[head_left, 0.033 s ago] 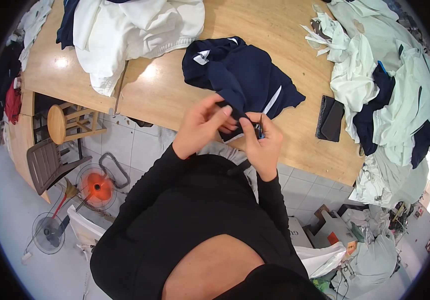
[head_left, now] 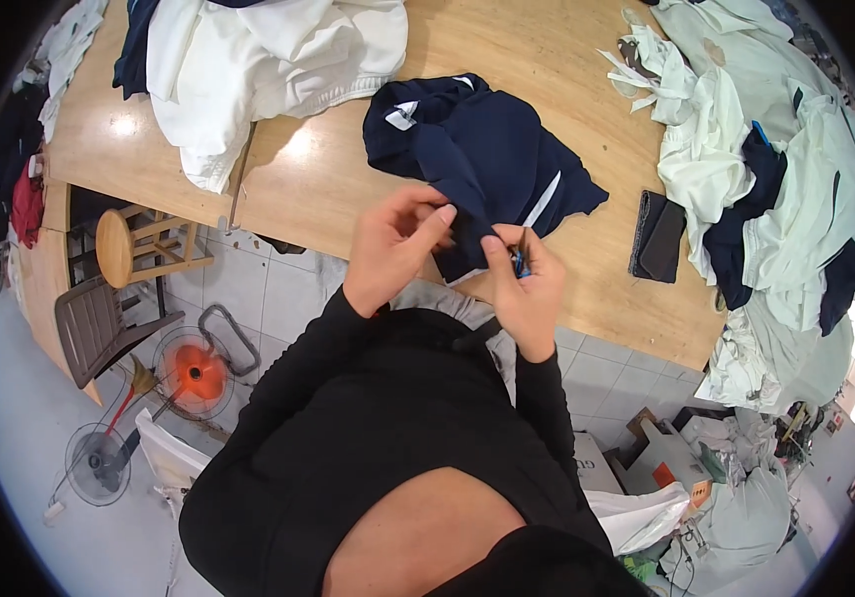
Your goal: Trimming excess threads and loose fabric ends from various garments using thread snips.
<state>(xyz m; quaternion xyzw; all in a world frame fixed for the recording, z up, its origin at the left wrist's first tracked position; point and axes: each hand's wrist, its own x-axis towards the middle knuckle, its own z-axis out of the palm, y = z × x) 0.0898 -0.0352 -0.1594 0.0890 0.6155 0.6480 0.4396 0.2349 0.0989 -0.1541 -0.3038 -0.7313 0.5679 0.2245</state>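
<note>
A navy blue garment with white strips lies bunched on the wooden table, its near end raised between my hands. My left hand pinches the edge of that raised cloth between thumb and fingers. Close beside it, my right hand grips the same cloth with the thumb on top. A small blue and dark object shows between the right fingers; its kind is mostly hidden. The garment's near edge hangs at the table's front edge, partly behind my hands.
White garments are heaped at the far left of the table. On the right lie a folded dark cloth and a large pile of pale and navy clothes. A wooden stool, chair and orange fan stand at left.
The fingers of both hands have shifted slightly on the navy cloth, and the fold between them lies a little differently. The garment on the table stays where it was.
</note>
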